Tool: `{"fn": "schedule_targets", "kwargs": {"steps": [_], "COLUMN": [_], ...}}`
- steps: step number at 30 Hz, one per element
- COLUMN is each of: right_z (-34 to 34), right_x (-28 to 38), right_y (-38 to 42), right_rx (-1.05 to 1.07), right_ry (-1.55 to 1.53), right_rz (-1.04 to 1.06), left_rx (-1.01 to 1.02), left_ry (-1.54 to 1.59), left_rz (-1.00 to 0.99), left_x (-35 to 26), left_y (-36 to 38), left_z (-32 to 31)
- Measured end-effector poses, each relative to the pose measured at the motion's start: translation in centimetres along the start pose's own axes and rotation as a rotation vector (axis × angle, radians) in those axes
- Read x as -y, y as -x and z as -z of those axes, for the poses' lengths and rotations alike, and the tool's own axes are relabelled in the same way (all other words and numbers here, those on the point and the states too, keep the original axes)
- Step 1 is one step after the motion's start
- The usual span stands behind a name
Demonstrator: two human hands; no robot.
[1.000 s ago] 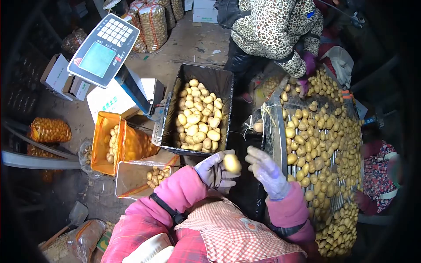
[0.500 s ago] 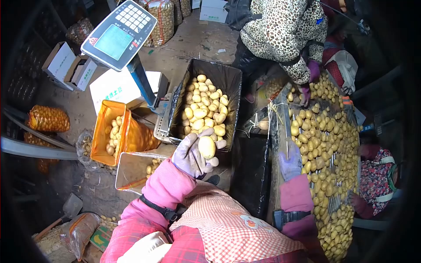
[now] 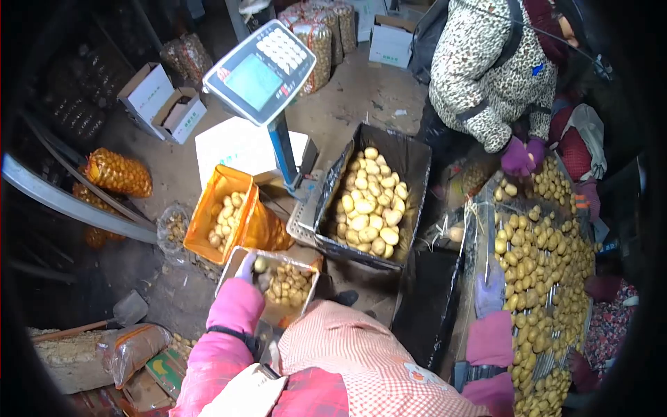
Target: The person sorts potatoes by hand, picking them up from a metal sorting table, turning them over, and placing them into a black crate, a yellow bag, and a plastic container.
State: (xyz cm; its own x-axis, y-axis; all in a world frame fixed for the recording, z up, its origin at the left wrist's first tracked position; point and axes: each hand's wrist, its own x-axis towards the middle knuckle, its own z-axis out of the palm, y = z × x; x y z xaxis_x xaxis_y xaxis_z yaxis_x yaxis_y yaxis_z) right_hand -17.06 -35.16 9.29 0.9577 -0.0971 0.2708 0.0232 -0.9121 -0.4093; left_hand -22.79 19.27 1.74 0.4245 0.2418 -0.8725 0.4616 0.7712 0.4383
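Note:
My left hand (image 3: 244,268), in a lilac glove, is at the left rim of a small lined bin (image 3: 314,286) with potatoes in it. A potato (image 3: 260,265) lies against its fingers, which are seen edge-on and partly hidden. My right hand (image 3: 489,292), gloved too, rests flat on the near edge of the sorting table with its fingers stretched out and nothing in them. Many yellow potatoes (image 3: 538,278) cover the rollers beside it. Ahead of me, a box lined with black plastic (image 3: 417,208) stands on the scale, heaped with potatoes (image 3: 372,201).
A scale display (image 3: 260,73) stands on a blue post (image 3: 281,149). Left of it are an orange mesh bag (image 3: 271,226) with potatoes and a white carton (image 3: 236,149). A co-worker in a leopard-print top (image 3: 479,62) has purple-gloved hands (image 3: 521,156) at the table's far end.
My left hand has moved with a potato from over the black-lined box, left and down to the small bin. The view has shifted left. The co-worker's hands have come together. My right hand stays on the table edge.

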Motion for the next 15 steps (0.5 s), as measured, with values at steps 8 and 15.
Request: {"fn": "schedule_targets", "kwargs": {"steps": [8,15], "right_z": [1.4,1.3], "right_x": [2.1,1.3], "right_y": [-0.3,0.2], "right_rx": [0.089,0.049], "right_ry": [-0.012,-0.028], "right_rz": [-0.108,-0.087], "left_rx": [-0.466,0.424], "left_ry": [-1.155,-1.003], "left_rz": [-0.495,-0.578], "left_x": [5.7,8.5], "left_y": [-10.8,-1.6], "left_z": [11.5,-10.4]}}
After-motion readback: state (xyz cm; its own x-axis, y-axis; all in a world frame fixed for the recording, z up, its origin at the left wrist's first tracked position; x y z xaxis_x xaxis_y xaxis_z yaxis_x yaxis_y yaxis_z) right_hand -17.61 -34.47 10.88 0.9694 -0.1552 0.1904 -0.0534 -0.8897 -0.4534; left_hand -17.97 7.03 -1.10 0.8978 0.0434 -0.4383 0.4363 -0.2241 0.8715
